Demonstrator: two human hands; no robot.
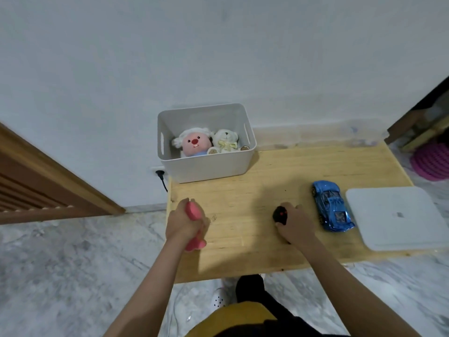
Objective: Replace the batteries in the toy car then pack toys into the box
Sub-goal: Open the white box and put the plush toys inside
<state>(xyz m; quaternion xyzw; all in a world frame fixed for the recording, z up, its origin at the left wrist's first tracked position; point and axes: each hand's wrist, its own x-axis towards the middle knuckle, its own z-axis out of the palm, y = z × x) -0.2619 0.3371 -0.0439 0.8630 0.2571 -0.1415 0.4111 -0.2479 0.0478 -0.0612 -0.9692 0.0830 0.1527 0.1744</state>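
A shiny blue toy car [331, 206] lies on the wooden table [243, 190], right of centre. My right hand [294, 224] grips a small black remote control [280, 214] with red buttons, just left of the car. My left hand [184, 221] holds a pink toy [193, 243] at the table's left edge; most of the toy is hidden by my fingers. At the back left stands a white plastic box [206, 166]. Inside it sit a pink-faced plush [194, 143] and a cream bear plush [226, 141].
A flat white lid [398, 215] lies on the table's right end, beside the car. A wall runs close behind the box, with a black plug [160, 173] low on it. A wooden door frame [48, 181] stands to the left. Marble floor surrounds the table.
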